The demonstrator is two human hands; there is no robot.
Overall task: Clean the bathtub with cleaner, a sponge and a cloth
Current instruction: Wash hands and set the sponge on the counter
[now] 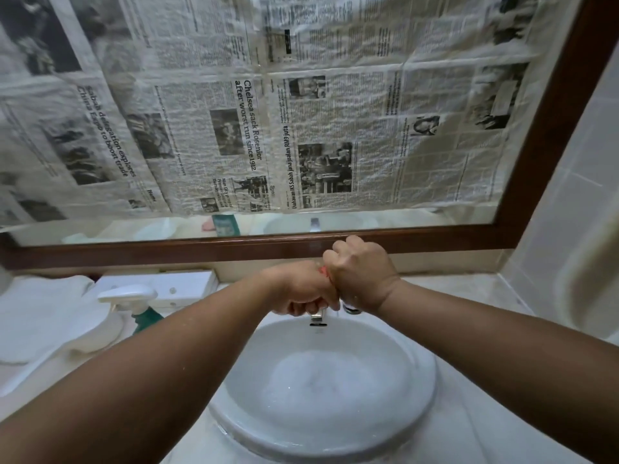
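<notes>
A: Where's the sponge?
B: I see an orange wad (327, 273), prob. it, over the basin's (430, 380) back rim. Left hand (299, 291) & right hand (363, 274) both clench it. Soft, soggy, slippy imo; grip mid-body.

head | left hand (301, 293) curled over tap (318, 317) above basin (425, 390) | right hand (360, 276) fisted, touching left, gripping orange-red piece (326, 274) | foamy water in basin | spray bottle (134, 299), white cloth (43, 313) on surface at left | newspaper (234, 112) covering wood-framed mirror (201, 249) behind
</notes>
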